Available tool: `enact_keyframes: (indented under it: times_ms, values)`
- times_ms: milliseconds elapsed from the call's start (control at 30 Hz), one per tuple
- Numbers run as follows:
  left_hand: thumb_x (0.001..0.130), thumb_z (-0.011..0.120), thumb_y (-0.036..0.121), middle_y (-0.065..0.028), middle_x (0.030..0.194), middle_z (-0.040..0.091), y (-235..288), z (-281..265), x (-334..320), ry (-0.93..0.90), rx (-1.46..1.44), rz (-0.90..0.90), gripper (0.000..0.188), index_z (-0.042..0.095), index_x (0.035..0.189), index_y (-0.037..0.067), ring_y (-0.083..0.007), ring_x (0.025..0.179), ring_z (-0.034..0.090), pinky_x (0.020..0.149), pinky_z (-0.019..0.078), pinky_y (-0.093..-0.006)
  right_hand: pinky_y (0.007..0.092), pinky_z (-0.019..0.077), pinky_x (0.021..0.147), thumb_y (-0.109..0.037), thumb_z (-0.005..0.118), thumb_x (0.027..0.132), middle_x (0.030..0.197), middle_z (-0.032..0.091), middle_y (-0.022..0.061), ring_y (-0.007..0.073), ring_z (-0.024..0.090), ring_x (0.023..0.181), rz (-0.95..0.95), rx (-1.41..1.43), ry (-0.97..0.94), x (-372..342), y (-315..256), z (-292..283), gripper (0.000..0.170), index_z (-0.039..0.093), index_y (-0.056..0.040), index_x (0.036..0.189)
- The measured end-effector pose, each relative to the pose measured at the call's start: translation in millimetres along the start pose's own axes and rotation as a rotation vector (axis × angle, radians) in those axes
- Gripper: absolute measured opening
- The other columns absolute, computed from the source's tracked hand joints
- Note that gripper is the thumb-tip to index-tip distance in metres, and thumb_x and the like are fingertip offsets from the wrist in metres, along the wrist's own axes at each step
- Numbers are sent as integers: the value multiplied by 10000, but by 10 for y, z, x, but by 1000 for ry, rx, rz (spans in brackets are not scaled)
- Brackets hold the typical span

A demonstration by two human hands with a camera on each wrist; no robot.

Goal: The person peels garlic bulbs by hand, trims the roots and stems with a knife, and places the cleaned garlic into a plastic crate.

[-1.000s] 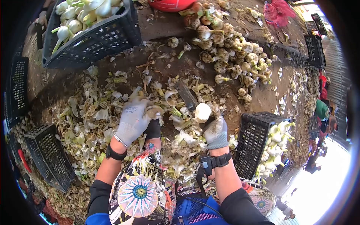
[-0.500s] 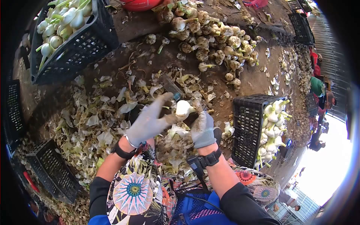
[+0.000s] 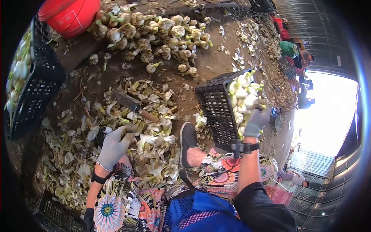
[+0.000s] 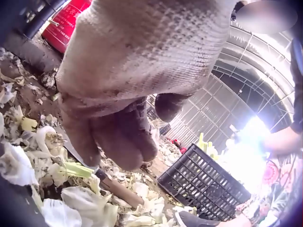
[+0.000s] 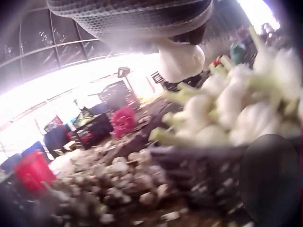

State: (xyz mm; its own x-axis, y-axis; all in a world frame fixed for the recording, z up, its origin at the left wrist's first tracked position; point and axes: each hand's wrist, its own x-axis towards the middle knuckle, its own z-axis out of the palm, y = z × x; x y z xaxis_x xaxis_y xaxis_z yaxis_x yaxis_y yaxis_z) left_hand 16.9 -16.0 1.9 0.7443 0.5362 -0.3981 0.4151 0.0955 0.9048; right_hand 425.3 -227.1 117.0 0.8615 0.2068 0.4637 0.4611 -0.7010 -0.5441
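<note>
My gloved right hand [image 3: 256,122] is over the black crate [image 3: 211,104] of trimmed garlic on the right. In the right wrist view it grips a clean white garlic bulb [image 5: 182,62] just above the heaped bulbs [image 5: 236,104]. My gloved left hand [image 3: 115,145] hovers over the peel litter with its fingers loosely bent and nothing in them. Close by it, a knife lies on the peelings, its wide blade [image 3: 126,99] towards the back and its wooden handle [image 3: 149,116] towards the right.
Untrimmed garlic [image 3: 154,38] is heaped on the ground at the back. A red bucket [image 3: 71,17] and another crate of garlic [image 3: 36,81] stand at the back left. My shoe [image 3: 188,143] is beside the right crate. Peelings [image 3: 69,166] cover the ground around me.
The right hand has carried the bulb rightward to over the crate. The left hand has let go of the knife, which now lies on the peelings. The head view has turned right.
</note>
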Motion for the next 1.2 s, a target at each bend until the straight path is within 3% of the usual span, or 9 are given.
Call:
enact_keyframes:
  times_ms: [67,233,367,467,700,900,967,1033,1200]
  values:
    - [918,585,187,-137,820,690,42,-8,10,46,22,-50,276,665,1123,20,-182,709,635,682,488,-299,363,505,889,36,558,772,1061,636,147,283,620,954,-191,-325,112,366,560,-356,245,640,15,1001]
    - [899,605,214,-179,916,708,-10,2,40,92,27,-19,328,634,1140,-6,-249,799,690,731,517,-335,422,415,1048,-202,660,769,1292,581,202,384,495,1255,-230,-1041,-420,312,794,-316,408,639,-61,1151]
    - [868,634,236,-213,1028,689,-73,0,59,197,192,133,401,608,1177,-16,-355,919,671,801,522,-389,456,461,968,-140,621,767,1184,647,181,368,604,1091,-76,-750,-535,726,1140,-356,350,662,-34,1098]
    - [868,634,205,-212,1016,694,9,-28,53,248,274,137,378,612,1168,-23,-342,918,683,803,524,-373,425,480,936,-52,603,769,1087,677,168,333,626,1006,-343,-499,-214,578,333,-165,293,665,-13,1053]
    - [879,574,43,-100,907,706,-21,-67,104,260,-290,-150,220,659,1064,-40,-119,811,641,749,508,-268,409,447,1013,-52,608,794,1202,619,220,376,566,1168,-586,50,-805,-154,-161,1979,417,632,-74,1210]
    - [892,591,112,-110,984,692,-161,-158,134,303,-280,-229,301,618,1151,-39,-141,874,633,787,499,-281,409,466,985,-102,676,754,1154,628,264,425,569,1121,-175,-400,-952,-360,454,3039,476,619,-63,1225]
    - [897,596,176,-125,1019,686,-43,-196,214,255,-191,-216,354,607,1182,-33,-187,918,640,838,498,-310,390,553,782,12,620,780,996,691,194,327,678,876,-140,-255,-946,-587,589,3049,457,571,-17,1234]
    - [895,598,202,-141,1061,679,4,-189,330,244,-159,-172,386,596,1209,-22,-222,955,645,863,494,-325,325,552,554,40,573,862,865,688,119,223,677,700,640,297,-1118,-1017,-141,2609,357,584,-51,1207]
    - [872,651,390,-239,1361,501,-27,-90,481,281,124,27,671,424,1402,48,-398,1248,509,1046,408,-430,376,582,734,-102,666,889,1064,671,86,211,686,862,1264,1124,-1434,-1974,-1171,1917,407,548,-37,1273]
